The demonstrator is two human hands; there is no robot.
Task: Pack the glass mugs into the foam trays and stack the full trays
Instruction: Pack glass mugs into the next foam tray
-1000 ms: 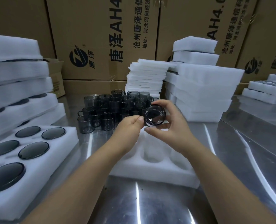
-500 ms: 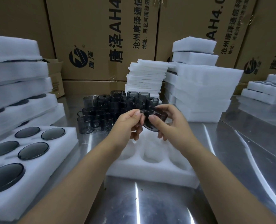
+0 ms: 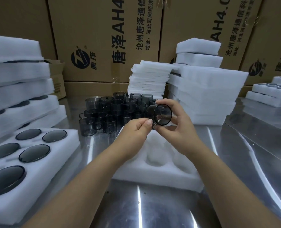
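A smoky grey glass mug (image 3: 162, 114) is held in the air above an empty white foam tray (image 3: 157, 175), its round base turned toward me. My right hand (image 3: 177, 129) grips the mug's body from the right and below. My left hand (image 3: 136, 131) pinches the mug's lower left edge with thumb and fingers. Behind the hands, a cluster of several loose grey mugs (image 3: 106, 112) stands on the steel table. A filled foam tray (image 3: 26, 163) with mugs in its pockets lies at the left.
Stacked full foam trays (image 3: 17, 89) rise at the far left. Thin foam sheets (image 3: 148, 79) and a tall stack of foam trays (image 3: 205, 92) stand behind right. More filled trays (image 3: 271, 94) sit at the far right. Cardboard boxes (image 3: 103, 38) wall the back of the steel table (image 3: 153, 208).
Both hands have turned the mug: its base faced me, then tilted edge-on, and now faces me again, slightly higher and further right.
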